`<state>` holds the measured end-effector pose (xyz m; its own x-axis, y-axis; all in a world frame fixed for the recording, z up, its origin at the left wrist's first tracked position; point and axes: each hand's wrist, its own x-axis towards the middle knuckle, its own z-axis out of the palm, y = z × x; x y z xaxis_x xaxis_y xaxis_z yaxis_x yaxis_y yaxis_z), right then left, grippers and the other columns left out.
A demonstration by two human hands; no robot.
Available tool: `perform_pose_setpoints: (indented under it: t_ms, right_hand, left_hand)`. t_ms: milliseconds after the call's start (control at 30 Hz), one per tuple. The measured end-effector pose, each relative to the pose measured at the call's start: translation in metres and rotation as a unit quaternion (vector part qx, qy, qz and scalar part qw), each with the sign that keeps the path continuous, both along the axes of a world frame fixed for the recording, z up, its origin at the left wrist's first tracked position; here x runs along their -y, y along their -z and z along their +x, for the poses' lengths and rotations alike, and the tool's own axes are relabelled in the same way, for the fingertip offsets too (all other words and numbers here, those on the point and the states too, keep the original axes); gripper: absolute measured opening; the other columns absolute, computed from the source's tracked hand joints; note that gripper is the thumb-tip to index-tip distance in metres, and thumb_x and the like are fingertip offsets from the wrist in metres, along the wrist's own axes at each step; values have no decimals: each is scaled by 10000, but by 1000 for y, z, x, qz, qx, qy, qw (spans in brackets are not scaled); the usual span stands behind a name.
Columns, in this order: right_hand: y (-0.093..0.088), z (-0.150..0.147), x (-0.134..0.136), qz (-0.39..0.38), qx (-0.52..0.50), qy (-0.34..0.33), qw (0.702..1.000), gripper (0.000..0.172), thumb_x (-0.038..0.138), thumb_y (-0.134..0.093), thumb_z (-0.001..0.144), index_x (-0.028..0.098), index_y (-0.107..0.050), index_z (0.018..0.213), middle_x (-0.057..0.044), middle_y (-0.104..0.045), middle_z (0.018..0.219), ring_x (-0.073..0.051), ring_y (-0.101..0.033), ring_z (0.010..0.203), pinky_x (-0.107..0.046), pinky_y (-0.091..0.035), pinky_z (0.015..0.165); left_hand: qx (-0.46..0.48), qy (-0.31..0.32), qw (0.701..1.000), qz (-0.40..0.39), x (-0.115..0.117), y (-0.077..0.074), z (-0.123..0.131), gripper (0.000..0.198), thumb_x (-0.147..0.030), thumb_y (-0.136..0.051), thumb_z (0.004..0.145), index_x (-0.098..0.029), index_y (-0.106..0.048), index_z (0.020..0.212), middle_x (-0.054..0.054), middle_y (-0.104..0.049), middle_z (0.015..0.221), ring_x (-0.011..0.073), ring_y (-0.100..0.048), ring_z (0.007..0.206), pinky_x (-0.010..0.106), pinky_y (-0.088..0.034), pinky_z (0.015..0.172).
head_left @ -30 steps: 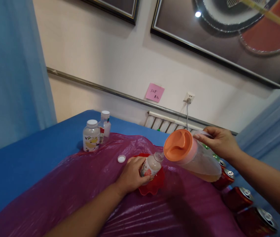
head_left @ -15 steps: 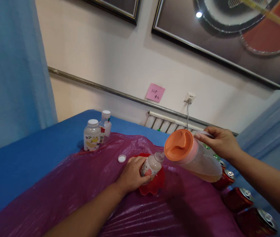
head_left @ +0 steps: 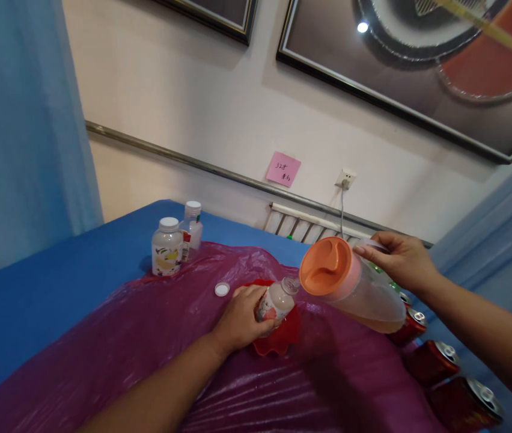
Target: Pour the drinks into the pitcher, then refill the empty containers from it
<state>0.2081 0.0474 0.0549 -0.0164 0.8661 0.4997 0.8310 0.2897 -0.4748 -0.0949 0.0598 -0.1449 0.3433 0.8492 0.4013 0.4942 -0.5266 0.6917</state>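
My left hand (head_left: 243,317) is wrapped round a small clear bottle (head_left: 278,300) with a printed label, its uncapped mouth leaning right. Under the bottle lies a red scalloped dish (head_left: 274,344). By its handle, my right hand (head_left: 398,258) grips a translucent pitcher (head_left: 366,304) with an orange lid (head_left: 328,266). The pitcher is tipped left, and its lid end is at the bottle's mouth. Cloudy, pale brownish liquid shows along the pitcher's lower side. I cannot make out a stream between the two. A white cap (head_left: 222,290) rests on the purple plastic sheet (head_left: 157,337) left of the dish.
Two white-capped bottles, a wide one (head_left: 167,248) and a slimmer one (head_left: 195,237), stand at the back left of the blue table (head_left: 116,240). Several red drink cans (head_left: 431,362) line the right side. Behind are a metal rail (head_left: 184,157) and a radiator (head_left: 301,228).
Almost nothing differs. Both hands, the bottle and the tipped pitcher keep their places, and the whole view has shifted very slightly.
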Motion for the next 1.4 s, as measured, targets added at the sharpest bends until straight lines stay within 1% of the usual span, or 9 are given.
perform_pose_setpoints:
  t_ms: [167,467,633,867,1033,1200,1300,1400]
  right_hand:
    - [-1,1,0,-2,-2,-1,1000,647,819,-705,709,217,-517,564,50,-329,550,-113,-322,532,-266,-231,480]
    - [-2,0,0,-3,-14,-17,1000,659,830,-708,704,213,-522,563,51,-334,540,-108,-315,526,-262,-223,477]
    - [-3,-1,1,1,-14,-9,1000,681,854,-706,678,216,-507,548,48,-331,541,-107,-313,524,-262,-223,476]
    - [-5,-3,3,-6,-20,-1,1000,674,857,-713,652,213,-541,551,40,-351,540,-111,-329,522,-261,-237,475]
    - [-5,-2,4,3,-18,-12,1000,656,831,-725,675,206,-563,557,34,-391,526,-114,-358,517,-256,-258,470]
    - [-5,0,4,-1,-13,-8,1000,635,816,-727,694,204,-598,586,28,-426,537,-118,-375,524,-255,-271,471]
    - [-5,0,4,3,-15,-10,1000,632,811,-725,704,209,-578,577,30,-418,537,-115,-359,521,-256,-263,466]
    - [-5,0,3,2,-18,-11,1000,627,804,-728,701,211,-571,571,32,-405,536,-116,-357,520,-260,-261,467]
  left_hand:
    - [0,2,1000,-5,0,0,0,516,-350,-836,712,-254,-673,1192,51,-739,1206,296,-646,1112,436,-426,1027]
    - [-5,-1,1000,-5,0,0,0,509,-376,-844,714,-249,-675,1177,58,-741,1181,302,-647,1096,446,-431,1014]
    - [-2,2,1000,-2,0,0,0,525,-379,-837,727,-259,-670,1209,48,-741,1196,299,-650,1101,436,-433,1016]
    - [0,2,1000,-7,2,-2,0,529,-355,-844,724,-242,-673,1211,53,-742,1194,298,-648,1105,436,-426,1018]
    - [2,5,1000,-7,1,-1,0,546,-360,-842,727,-255,-660,1231,50,-740,1213,299,-645,1118,441,-425,1029]
    - [-4,6,1000,-3,1,0,0,529,-368,-837,737,-252,-664,1223,56,-739,1216,303,-646,1122,443,-426,1025]
    - [-4,5,1000,-1,0,0,0,501,-374,-837,733,-257,-674,1193,55,-742,1207,306,-650,1117,442,-427,1019]
    - [-2,10,1000,-3,0,0,0,507,-381,-833,738,-256,-670,1201,52,-742,1203,300,-651,1106,443,-427,1021]
